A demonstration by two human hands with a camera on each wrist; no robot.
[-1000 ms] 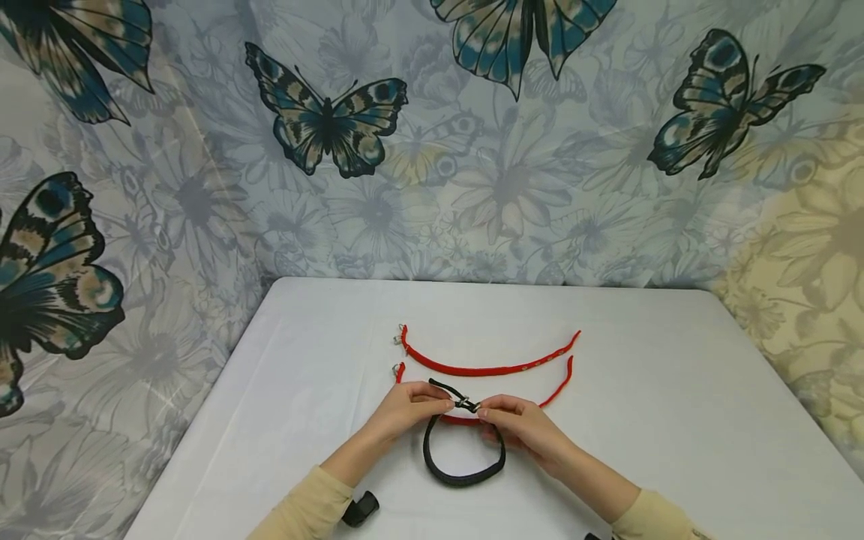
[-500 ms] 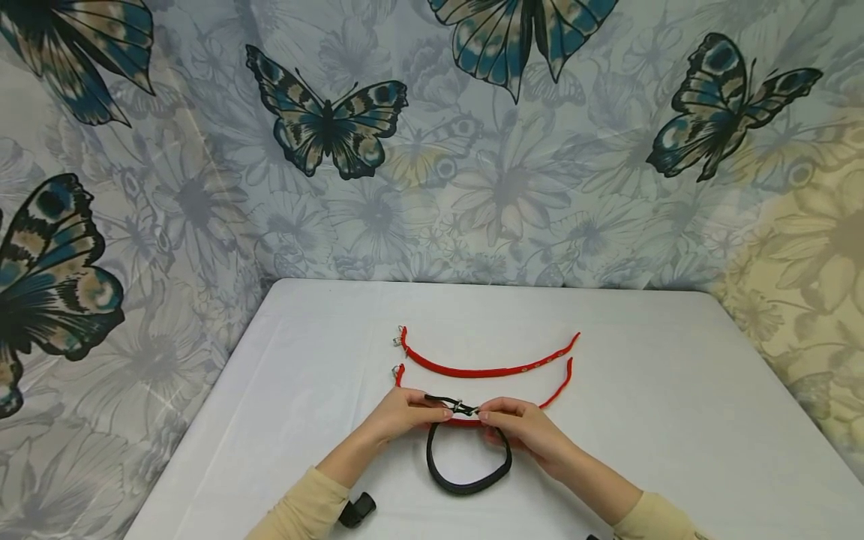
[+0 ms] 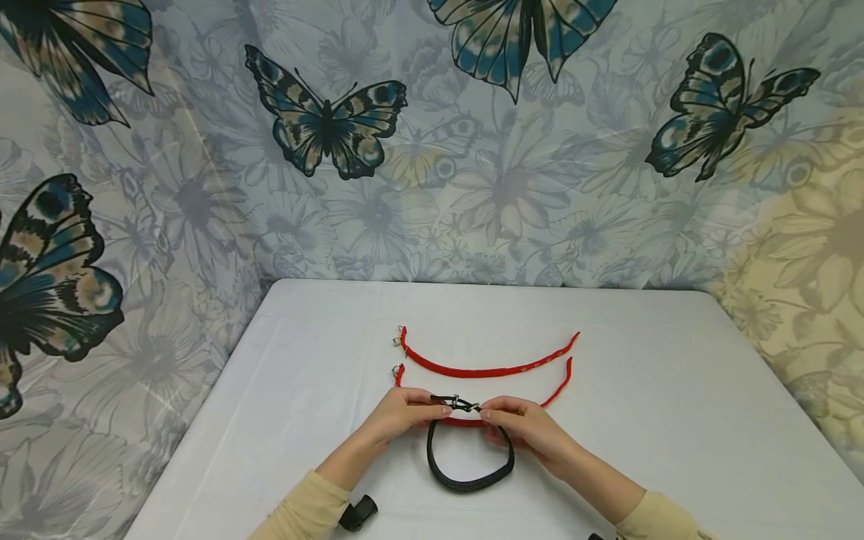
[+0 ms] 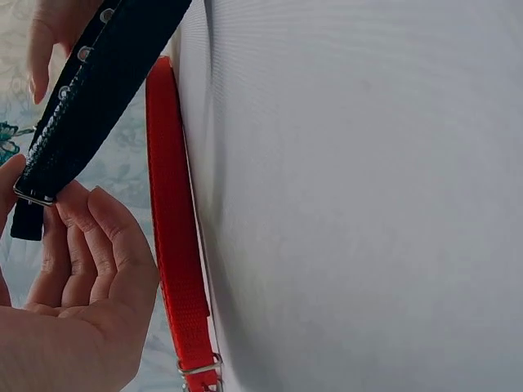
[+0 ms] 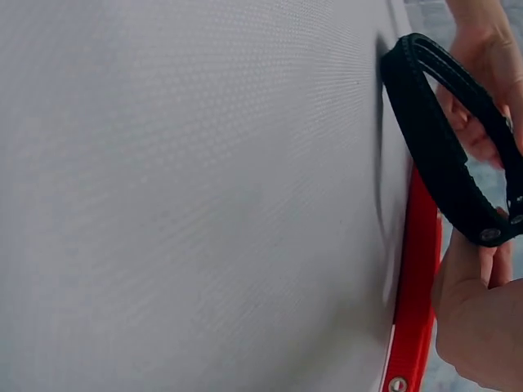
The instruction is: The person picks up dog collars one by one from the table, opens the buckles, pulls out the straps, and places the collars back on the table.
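A black collar hangs in a closed loop between the two hands, upright over the table. My left hand pinches it by the metal buckle, where a short strap end pokes through. On the other side my right hand pinches the strap near the buckle; its lower fingers are partly hidden behind the loop. Eyelets line the collar's strap in the left wrist view. Just behind the hands a red collar lies on the table, its middle partly covered by the hands and the black collar.
Farther back lies a second red collar, curved, with its buckle to the left. Both rest on a white table that meets a butterfly-patterned wall covering. A small black device sits beside the left sleeve.
The strap end at the buckle has dropped from a raised slant to nearly level. The black loop has shifted slightly down and right, with both hands keeping their grip.
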